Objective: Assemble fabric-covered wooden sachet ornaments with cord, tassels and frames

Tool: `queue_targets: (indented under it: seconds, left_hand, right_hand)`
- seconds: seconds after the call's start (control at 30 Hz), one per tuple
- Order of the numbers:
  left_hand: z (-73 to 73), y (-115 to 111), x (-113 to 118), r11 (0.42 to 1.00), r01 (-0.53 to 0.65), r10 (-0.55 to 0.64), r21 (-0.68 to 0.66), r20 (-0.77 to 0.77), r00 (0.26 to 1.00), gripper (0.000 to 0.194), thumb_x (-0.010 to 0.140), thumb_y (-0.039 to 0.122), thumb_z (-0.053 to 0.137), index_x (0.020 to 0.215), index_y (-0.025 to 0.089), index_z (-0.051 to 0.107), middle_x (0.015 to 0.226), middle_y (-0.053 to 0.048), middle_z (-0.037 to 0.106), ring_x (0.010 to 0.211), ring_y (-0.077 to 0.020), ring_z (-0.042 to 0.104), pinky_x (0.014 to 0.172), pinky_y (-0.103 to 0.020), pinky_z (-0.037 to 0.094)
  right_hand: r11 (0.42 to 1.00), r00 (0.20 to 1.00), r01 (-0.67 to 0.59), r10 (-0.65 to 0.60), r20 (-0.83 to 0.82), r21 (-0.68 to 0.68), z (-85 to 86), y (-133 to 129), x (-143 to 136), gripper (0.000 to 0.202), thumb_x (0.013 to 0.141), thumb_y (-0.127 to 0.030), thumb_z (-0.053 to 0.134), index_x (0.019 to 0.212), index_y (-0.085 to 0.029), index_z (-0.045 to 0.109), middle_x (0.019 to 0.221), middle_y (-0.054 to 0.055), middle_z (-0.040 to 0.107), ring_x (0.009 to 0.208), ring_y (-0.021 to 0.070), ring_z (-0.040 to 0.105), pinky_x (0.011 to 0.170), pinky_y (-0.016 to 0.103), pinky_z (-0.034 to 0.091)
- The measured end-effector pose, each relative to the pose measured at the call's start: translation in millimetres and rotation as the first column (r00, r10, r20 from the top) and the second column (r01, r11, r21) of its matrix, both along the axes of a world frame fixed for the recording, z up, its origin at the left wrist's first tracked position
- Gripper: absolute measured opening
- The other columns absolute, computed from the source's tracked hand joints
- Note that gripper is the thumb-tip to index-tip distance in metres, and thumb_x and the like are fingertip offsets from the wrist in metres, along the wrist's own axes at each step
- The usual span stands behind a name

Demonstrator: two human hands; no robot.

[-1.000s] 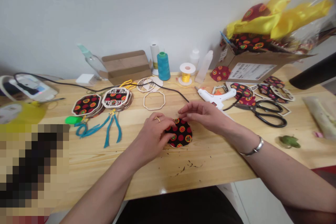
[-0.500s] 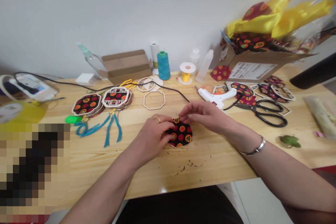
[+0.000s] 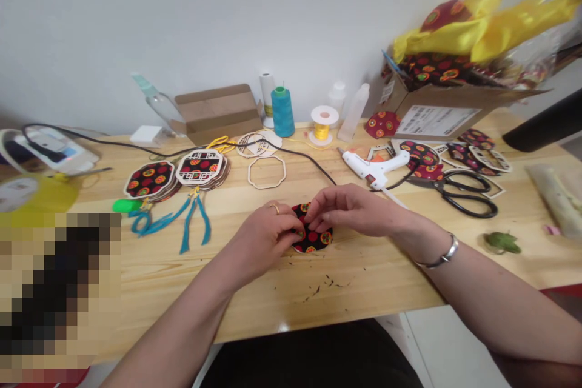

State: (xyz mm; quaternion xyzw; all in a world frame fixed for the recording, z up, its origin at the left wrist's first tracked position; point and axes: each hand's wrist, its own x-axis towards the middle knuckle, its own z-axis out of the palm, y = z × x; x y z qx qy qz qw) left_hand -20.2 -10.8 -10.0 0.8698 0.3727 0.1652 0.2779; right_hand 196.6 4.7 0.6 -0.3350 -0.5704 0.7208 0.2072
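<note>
A rounded, scallop-edged piece of black fabric with red dots and orange flowers (image 3: 313, 244) lies on the wooden table in front of me. My left hand (image 3: 273, 231) grips its left edge, thumb and fingers closed together there. Over the upper part of the fabric, my right hand (image 3: 348, 209) has its thumb and fingertips drawn together in a pinch. Whatever those fingertips hold, if anything, is too small or hidden to make out. Behind my hands lies a thin wooden frame (image 3: 266, 173), and a white glue gun (image 3: 375, 168) rests beyond the right hand.
Stacked ornaments (image 3: 201, 168) with blue tassels lie left. Black-handled scissors (image 3: 468, 194) and fabric-covered pieces are at right, below a cardboard box (image 3: 439, 115). Blue thread (image 3: 282, 112) and a yellow spool (image 3: 324, 127) stand behind. A black cord (image 3: 300, 154) crosses the table.
My right hand has moved slightly down and left over the fabric, and its fingertips have come together. The left hand stays at the fabric's left edge.
</note>
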Motion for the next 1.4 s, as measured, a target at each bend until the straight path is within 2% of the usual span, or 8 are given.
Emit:
queue_targets:
  seconds: [0.2,0.4,0.63,0.7,0.8,0.93,1.17,1.4]
  left_hand:
    - [-1.9,0.6,-0.3,0.999,0.036,-0.036,-0.014,-0.005,0.999,0.016,0.081,0.014,0.056,0.080,0.023,0.069,0.085,-0.001,0.068,0.083,-0.0162,0.058,0.074,-0.029,0.045]
    - [0.8,0.8,-0.5,0.999,0.030,-0.031,-0.033,-0.031,0.999,0.014,0.080,0.015,0.058,0.079,0.024,0.069,0.080,0.000,0.067,0.080,-0.0154,0.058,0.071,-0.028,0.044]
    - [2.6,0.6,-0.1,0.997,0.035,-0.040,-0.065,-0.075,0.996,0.015,0.079,0.015,0.059,0.079,0.025,0.069,0.073,0.002,0.065,0.074,-0.0143,0.057,0.066,-0.026,0.042]
    - [2.8,0.9,-1.2,0.998,-0.019,0.015,-0.054,-0.080,0.997,0.014,0.079,0.015,0.058,0.080,0.025,0.068,0.073,0.002,0.064,0.074,-0.0148,0.057,0.066,-0.027,0.043]
    - [3.3,2.2,-3.4,0.990,-0.141,0.140,-0.001,-0.081,0.987,0.012,0.079,0.016,0.058,0.083,0.023,0.066,0.079,0.000,0.065,0.079,-0.0165,0.057,0.070,-0.029,0.044]
    - [2.5,2.9,-5.4,0.974,-0.211,0.217,0.078,-0.077,0.973,0.019,0.077,0.017,0.058,0.095,0.022,0.064,0.090,-0.002,0.067,0.091,-0.0202,0.056,0.079,-0.035,0.046]
    - [-2.3,2.1,-4.9,0.974,-0.216,0.224,0.070,-0.141,0.964,0.025,0.078,0.013,0.051,0.098,0.023,0.063,0.093,-0.002,0.067,0.092,-0.0206,0.055,0.080,-0.036,0.047]
    - [2.7,-0.4,-3.0,0.961,-0.266,0.270,0.078,-0.049,0.962,0.032,0.079,0.014,0.054,0.109,0.022,0.056,0.103,-0.003,0.064,0.102,-0.0212,0.052,0.088,-0.038,0.045]
  right_hand:
    - [0.997,0.994,-0.070,0.066,0.092,0.045,-2.0,0.0,0.4,0.019,0.079,-0.010,0.053,0.096,-0.012,0.060,0.092,0.007,0.069,0.085,0.0138,0.065,0.078,0.029,0.052]
    - [0.990,0.989,-0.144,0.144,0.032,0.008,4.0,-1.1,3.8,0.018,0.080,-0.013,0.054,0.097,-0.013,0.061,0.093,0.006,0.068,0.085,0.0126,0.064,0.082,0.030,0.051]
    - [0.965,0.963,-0.245,0.232,0.138,0.090,2.4,-2.7,4.1,0.018,0.081,-0.011,0.054,0.096,-0.016,0.063,0.096,0.004,0.066,0.086,0.0121,0.063,0.082,0.028,0.051]
    - [0.976,0.975,-0.208,0.203,0.086,0.056,3.6,-2.2,4.5,0.018,0.081,-0.013,0.054,0.097,-0.014,0.063,0.096,0.005,0.067,0.087,0.0128,0.063,0.083,0.030,0.051]
    - [0.998,0.998,-0.059,0.059,-0.031,-0.006,5.4,-0.2,4.1,0.017,0.082,-0.016,0.055,0.097,-0.013,0.061,0.093,0.006,0.068,0.087,0.0137,0.065,0.082,0.030,0.051]
    - [0.993,0.992,0.122,-0.122,-0.027,0.006,2.6,2.5,0.7,0.017,0.078,-0.016,0.060,0.095,-0.014,0.061,0.096,0.006,0.068,0.094,0.0158,0.064,0.083,0.030,0.050]
    - [0.991,0.991,0.132,-0.132,0.023,0.024,-4.1,2.4,-3.7,0.014,0.077,-0.014,0.061,0.091,-0.014,0.061,0.093,0.005,0.068,0.092,0.0148,0.063,0.083,0.031,0.049]
    - [0.976,0.975,0.219,-0.220,-0.027,-0.008,-1.8,2.0,-4.0,0.020,0.077,-0.018,0.064,0.096,-0.016,0.061,0.098,0.005,0.068,0.099,0.0170,0.062,0.092,0.036,0.046]
